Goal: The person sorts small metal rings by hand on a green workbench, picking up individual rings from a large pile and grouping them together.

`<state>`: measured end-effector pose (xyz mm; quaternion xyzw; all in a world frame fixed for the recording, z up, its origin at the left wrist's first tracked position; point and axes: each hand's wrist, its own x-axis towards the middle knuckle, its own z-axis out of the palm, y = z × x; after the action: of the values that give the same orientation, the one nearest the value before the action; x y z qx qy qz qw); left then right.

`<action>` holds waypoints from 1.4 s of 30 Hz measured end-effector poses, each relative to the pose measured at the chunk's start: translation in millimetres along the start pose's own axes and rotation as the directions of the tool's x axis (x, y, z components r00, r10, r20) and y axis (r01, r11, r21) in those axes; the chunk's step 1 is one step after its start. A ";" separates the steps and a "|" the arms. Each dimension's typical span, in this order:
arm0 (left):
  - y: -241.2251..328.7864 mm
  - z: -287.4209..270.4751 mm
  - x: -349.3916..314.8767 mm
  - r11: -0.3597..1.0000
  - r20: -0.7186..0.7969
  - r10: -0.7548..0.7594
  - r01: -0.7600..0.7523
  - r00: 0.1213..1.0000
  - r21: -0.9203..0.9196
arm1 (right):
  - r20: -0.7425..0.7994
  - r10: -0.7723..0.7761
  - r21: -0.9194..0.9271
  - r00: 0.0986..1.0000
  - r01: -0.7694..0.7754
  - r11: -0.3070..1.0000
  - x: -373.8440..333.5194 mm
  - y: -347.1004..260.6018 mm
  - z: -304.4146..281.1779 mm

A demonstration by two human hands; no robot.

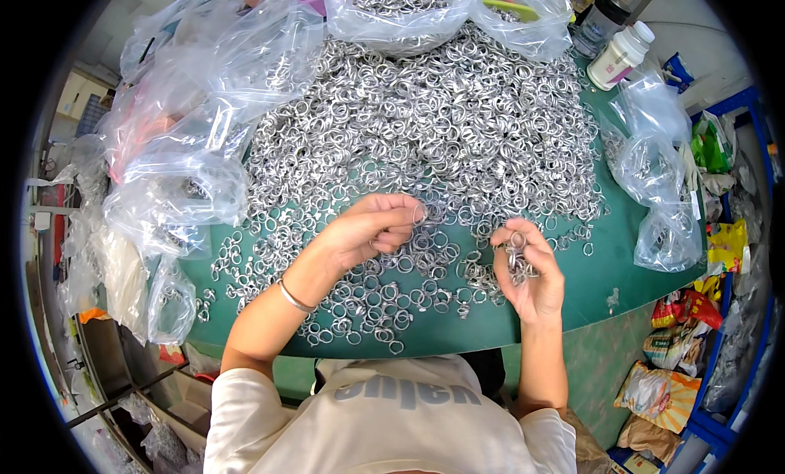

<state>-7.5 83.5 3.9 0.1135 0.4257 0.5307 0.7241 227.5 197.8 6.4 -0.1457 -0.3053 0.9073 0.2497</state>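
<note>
A broad heap of silver metal rings [458, 122] covers the green table, thinning to loose rings near its front edge. My left hand [378, 226], with a bangle [296, 297] on the forearm, hovers over the front of the heap. Its thumb and index finger pinch a single ring [419, 213]; the other fingers are curled in. To the right, my right hand [530, 274] is turned palm inward, its fingers curled round a small bunch of rings [518, 257]. Some of that bunch is hidden by the fingers.
Clear plastic bags [184, 179] crowd the table's left side, and an open bag of rings [401, 16] stands at the back. A white bottle [621, 57] and a dark jar [601, 24] stand at the back right. More bags [662, 188] lie along the right edge, near blue shelving [748, 310].
</note>
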 end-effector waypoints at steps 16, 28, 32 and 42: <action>-2.9 9.6 -23.9 1.000 -0.030 -0.021 0.022 0.999 0.010 | -0.086 0.175 0.349 0.981 -0.135 0.928 -5.6 13.9 -13.7; 243.4 26.3 -13.8 0.550 -0.272 0.816 -0.543 0.510 0.634 | -0.124 0.135 0.126 0.983 -0.120 0.985 -0.3 13.2 -0.4; 300.5 7.5 6.1 0.359 -0.325 0.931 -0.566 0.165 0.742 | -0.099 0.251 0.324 0.963 -0.208 0.923 7.5 10.4 10.1; 76.7 55.7 -48.0 0.532 0.039 0.479 -0.326 0.877 0.782 | -0.186 0.133 0.423 0.974 -0.042 0.905 -11.4 -2.6 -11.6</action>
<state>-21.5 89.6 109.0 0.4570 0.6352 0.4588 0.4209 242.8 199.0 0.4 -0.1979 -0.0699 0.9412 0.2647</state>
